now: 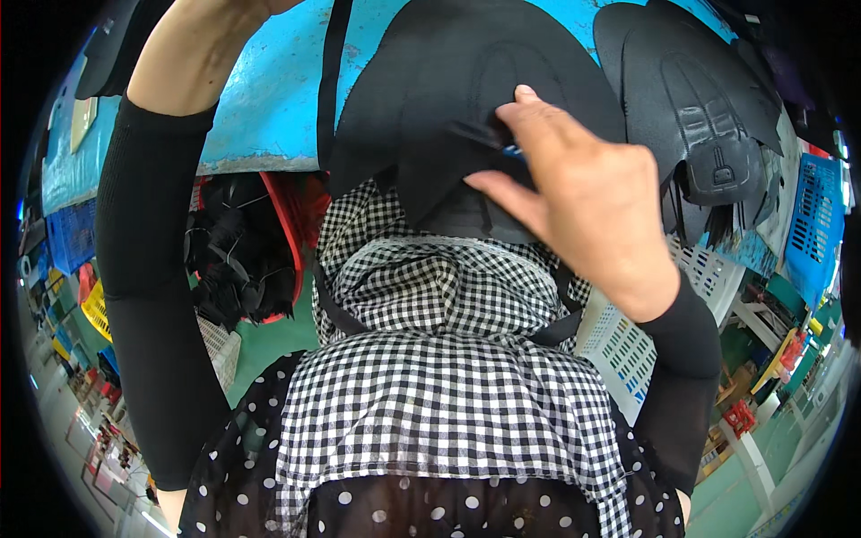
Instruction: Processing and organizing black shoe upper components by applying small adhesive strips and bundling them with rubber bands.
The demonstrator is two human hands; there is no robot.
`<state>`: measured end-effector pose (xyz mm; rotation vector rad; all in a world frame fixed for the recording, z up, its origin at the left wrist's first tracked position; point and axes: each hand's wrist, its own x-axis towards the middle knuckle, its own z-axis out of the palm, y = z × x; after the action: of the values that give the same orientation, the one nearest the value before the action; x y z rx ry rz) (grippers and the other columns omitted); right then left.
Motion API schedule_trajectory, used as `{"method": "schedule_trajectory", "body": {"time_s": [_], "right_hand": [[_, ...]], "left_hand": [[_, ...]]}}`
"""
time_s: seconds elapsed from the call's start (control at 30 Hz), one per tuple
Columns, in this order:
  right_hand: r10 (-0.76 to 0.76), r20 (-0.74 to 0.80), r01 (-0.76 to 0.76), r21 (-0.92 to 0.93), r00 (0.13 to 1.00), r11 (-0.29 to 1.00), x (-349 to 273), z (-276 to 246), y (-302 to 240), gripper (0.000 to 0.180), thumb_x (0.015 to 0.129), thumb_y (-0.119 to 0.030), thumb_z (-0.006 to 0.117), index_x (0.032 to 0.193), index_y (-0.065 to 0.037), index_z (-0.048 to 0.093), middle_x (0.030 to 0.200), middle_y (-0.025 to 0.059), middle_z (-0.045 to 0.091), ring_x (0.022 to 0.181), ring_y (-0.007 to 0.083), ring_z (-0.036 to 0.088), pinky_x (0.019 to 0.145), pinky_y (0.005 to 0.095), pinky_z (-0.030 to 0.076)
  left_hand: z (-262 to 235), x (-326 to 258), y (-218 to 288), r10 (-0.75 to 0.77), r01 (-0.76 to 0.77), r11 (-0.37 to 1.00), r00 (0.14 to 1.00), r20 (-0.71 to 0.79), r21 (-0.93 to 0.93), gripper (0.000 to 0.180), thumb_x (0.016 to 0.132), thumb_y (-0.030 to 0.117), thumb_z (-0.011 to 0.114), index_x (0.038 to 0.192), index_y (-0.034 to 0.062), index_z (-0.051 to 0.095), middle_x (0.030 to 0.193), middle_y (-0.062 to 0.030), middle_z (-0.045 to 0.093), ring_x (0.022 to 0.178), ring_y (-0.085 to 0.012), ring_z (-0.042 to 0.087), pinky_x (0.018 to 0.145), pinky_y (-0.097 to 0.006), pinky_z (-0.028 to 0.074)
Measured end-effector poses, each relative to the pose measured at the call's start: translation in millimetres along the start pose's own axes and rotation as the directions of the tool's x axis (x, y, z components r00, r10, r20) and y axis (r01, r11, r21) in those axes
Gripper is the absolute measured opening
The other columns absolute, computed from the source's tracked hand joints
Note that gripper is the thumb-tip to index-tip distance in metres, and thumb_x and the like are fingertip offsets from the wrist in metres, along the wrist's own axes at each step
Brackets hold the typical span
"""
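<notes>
My right hand (587, 193) is over a large rounded black panel (408, 81), thumb and index finger spread apart. From under the hand sticks a blurred slender dark tool with a blue part (513, 151); its kind is unclear, and the other fingers are hidden. Below the thumb lies a pointed black flap (435, 179) of the panel. The panel reaches from the blue tabletop (269, 108) over my checkered apron (448, 394). My left hand (269, 5) runs out past the top edge, so its fingers are hidden. A black strap (331, 90) hangs between that arm and the panel.
More black panels (691, 76), one with a raised bag-like shape, lie to the right. A red bin (285, 242) with black scraps (238, 260) stands below the table at left. White baskets (619, 345) and a blue crate (814, 224) are on the right.
</notes>
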<state>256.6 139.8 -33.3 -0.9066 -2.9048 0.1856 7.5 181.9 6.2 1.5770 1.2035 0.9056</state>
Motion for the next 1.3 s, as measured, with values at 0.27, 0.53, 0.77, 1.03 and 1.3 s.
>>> {"method": "schedule_trajectory", "body": {"time_s": [0.27, 0.53, 0.77, 1.03, 1.3], "right_hand": [[0.088, -0.101, -0.048, 0.350, 0.991, 0.935, 0, 8, 10, 0.025, 0.087, -0.006, 0.068, 0.111, -0.006, 0.066, 0.081, 0.0153, 0.070, 0.066, 0.0274, 0.070, 0.061, 0.0352, 0.054], [0.558, -0.155, -0.198, 0.831, 0.815, 0.520, -34, -4, 85, 0.028, 0.101, -0.014, 0.055, 0.123, -0.003, 0.067, 0.110, 0.0091, 0.069, 0.098, 0.0169, 0.065, 0.089, 0.0294, 0.050], [0.756, 0.067, 0.018, 0.994, 0.651, -0.104, -133, -60, 181, 0.032, 0.108, -0.013, 0.047, 0.130, 0.004, 0.062, 0.138, 0.0156, 0.063, 0.079, 0.0111, 0.060, 0.075, 0.0235, 0.049], [0.653, -0.244, 0.049, 0.952, 0.717, 0.302, -110, -66, 135, 0.023, 0.107, -0.019, 0.055, 0.120, 0.000, 0.054, 0.088, 0.0060, 0.060, 0.058, 0.0047, 0.039, 0.053, 0.0212, 0.031], [-0.055, 0.017, 0.039, 0.513, 0.998, 0.857, -36, -9, 81, 0.016, 0.083, -0.001, 0.074, 0.095, -0.003, 0.064, 0.080, 0.0055, 0.062, 0.073, 0.0208, 0.065, 0.066, 0.0302, 0.051]], "left_hand": [[-4, 3, -4, -0.034, 0.032, 0.999, 0.998, 0.048, 0.037, 0.019, 0.092, 0.027, 0.075, 0.099, 0.0089, 0.077, 0.075, 0.0084, 0.062, 0.065, 0.0012, 0.044, 0.056, -0.019, 0.028], [0, -7, -3, -0.230, 0.236, 0.972, 0.952, 0.205, -0.006, 0.018, 0.089, 0.021, 0.078, 0.100, 0.0063, 0.079, 0.087, 0.0044, 0.072, 0.073, -0.0009, 0.057, 0.064, -0.018, 0.040], [31, 6, -7, -0.070, -0.019, 0.990, 0.798, 0.598, 0.141, 0.022, 0.088, 0.021, 0.073, 0.098, 0.0017, 0.078, 0.087, -0.0062, 0.077, 0.078, -0.0143, 0.070, 0.074, -0.029, 0.054], [50, 12, -7, -0.124, 0.006, 0.981, 0.791, 0.600, 0.196, 0.017, 0.087, 0.015, 0.070, 0.089, -0.0005, 0.076, 0.081, -0.0109, 0.075, 0.074, -0.0197, 0.069, 0.071, -0.033, 0.053], [63, 15, -19, -0.093, -0.095, 0.950, 0.823, 0.561, 0.297, 0.014, 0.083, 0.014, 0.071, 0.084, 0.0007, 0.074, 0.084, -0.0152, 0.073, 0.083, -0.0321, 0.071, 0.076, -0.038, 0.055]]}}
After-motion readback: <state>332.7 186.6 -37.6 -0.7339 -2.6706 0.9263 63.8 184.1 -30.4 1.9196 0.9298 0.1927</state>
